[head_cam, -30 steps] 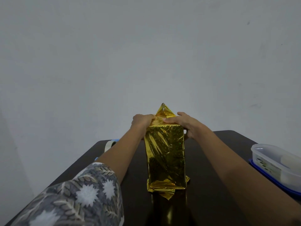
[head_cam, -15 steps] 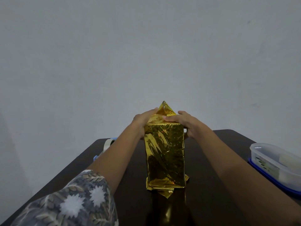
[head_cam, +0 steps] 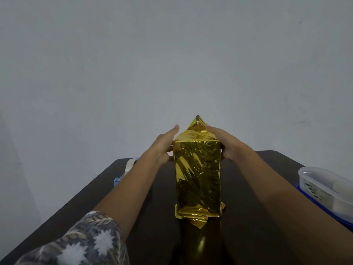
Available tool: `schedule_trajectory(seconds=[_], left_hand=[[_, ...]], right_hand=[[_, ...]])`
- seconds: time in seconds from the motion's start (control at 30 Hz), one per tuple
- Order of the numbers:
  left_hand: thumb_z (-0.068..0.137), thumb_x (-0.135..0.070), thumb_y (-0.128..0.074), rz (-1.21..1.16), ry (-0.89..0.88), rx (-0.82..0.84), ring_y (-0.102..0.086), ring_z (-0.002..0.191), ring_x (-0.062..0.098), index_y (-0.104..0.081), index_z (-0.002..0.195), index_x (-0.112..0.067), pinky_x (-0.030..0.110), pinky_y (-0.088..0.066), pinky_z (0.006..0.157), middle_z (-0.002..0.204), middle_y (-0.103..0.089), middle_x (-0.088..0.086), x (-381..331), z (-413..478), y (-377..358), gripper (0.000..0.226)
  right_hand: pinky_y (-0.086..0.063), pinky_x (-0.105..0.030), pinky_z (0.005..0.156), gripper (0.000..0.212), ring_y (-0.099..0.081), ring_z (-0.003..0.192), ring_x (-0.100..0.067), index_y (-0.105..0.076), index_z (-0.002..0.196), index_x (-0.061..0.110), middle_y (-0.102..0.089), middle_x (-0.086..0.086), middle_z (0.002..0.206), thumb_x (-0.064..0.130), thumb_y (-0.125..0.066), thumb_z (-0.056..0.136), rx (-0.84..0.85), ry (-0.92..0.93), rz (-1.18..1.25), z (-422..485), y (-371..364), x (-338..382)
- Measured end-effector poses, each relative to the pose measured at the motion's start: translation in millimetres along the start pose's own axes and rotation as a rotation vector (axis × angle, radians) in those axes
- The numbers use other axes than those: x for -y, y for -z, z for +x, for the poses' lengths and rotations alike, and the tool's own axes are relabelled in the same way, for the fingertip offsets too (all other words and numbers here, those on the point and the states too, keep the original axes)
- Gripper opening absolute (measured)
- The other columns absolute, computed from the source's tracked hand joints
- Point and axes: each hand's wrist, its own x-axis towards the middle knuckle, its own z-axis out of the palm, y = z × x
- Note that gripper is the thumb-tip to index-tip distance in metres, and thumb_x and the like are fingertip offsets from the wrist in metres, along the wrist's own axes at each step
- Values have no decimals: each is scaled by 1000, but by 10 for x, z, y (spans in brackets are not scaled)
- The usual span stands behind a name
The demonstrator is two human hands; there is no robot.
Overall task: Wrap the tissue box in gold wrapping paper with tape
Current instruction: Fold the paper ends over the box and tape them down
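Head view: both hands' flat, extended fingers [head_cam: 214,131] flank the crinkly gold-foil box [head_cam: 197,178].

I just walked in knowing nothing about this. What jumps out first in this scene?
The shiny gold-wrapped box standing on end in the middle of the dark table grabs the eye, with a pointed paper flap sticking up at its top. The left hand and right hand flank that top end, one on each side. A clear plastic container sits at the right edge, and a tape roll peeks out behind the left arm.
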Motion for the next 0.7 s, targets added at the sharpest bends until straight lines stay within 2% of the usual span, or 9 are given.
schedule_trajectory(seconds=[0.07,0.17,0.23,0.27,0.37,0.43,0.5,0.6,0.7], left_hand=[[95,-48,-48,-52,-25,5,-58,98,21,-49,116,-14,45,-51,79,105,-61,8,27,-16,149,40],[94,-46,-51,127,-154,-176,-55,110,21,-51,126,-13,47,-45,97,124,-59,7,168,14,520,46],[91,-45,-55,356,-230,-395,-57,106,23,-59,113,-13,40,-46,92,117,-63,4,313,15,860,39],[88,-47,-56,521,-224,-489,-58,101,25,-62,106,-12,37,-45,86,109,-64,4,403,12,1056,40],[84,-50,-56,789,20,-519,-59,86,32,-59,91,-3,35,-43,68,97,-64,12,655,-52,1459,48],[87,-38,-64,621,173,-416,-59,99,34,-56,107,6,34,-44,65,113,-62,17,808,-88,1590,49],[85,-29,-69,429,204,-355,-60,96,30,-58,106,5,35,-44,68,112,-63,17,896,-146,1613,41],[83,-35,-70,287,175,-339,-54,93,24,-61,97,-6,41,-44,78,105,-59,11,896,-172,1662,33],[85,-42,-66,217,189,-294,-53,108,27,-57,115,-7,45,-47,79,116,-56,9,852,-118,1689,48]], right_hand=[[-50,-34,71,56,-61,94,-21,-57,114,8,-63,-9,107,56,-36,94,20,18,146,-134,1,21],[-34,-39,105,59,-46,121,-19,-43,133,9,-51,-3,131,54,-27,97,-238,223,128,-261,-68,15],[-29,-37,111,48,-42,127,-16,-48,130,15,-49,1,133,49,-37,97,-556,602,-35,-340,-200,-39],[-33,-29,107,39,-44,123,-11,-52,124,18,-51,5,126,44,-42,97,-601,819,-46,-434,-318,-64],[-39,-17,92,26,-49,110,-4,-56,114,21,-54,12,113,37,-48,95,-364,1145,-207,-622,-802,-269],[-45,-25,88,29,-53,105,-8,-58,116,19,-58,10,112,36,-51,94,-101,1078,-378,-607,-1205,-520],[-46,-32,87,34,-56,106,-16,-55,123,16,-59,2,119,34,-53,94,51,871,-535,-492,-1548,-819],[-43,-32,87,39,-53,115,-22,-46,130,15,-54,-4,130,31,-52,95,103,529,-587,-273,-1902,-1201],[-41,-32,89,41,-50,121,-23,-45,132,14,-51,-5,134,30,-53,95,78,371,-517,-78,-2057,-1397]])
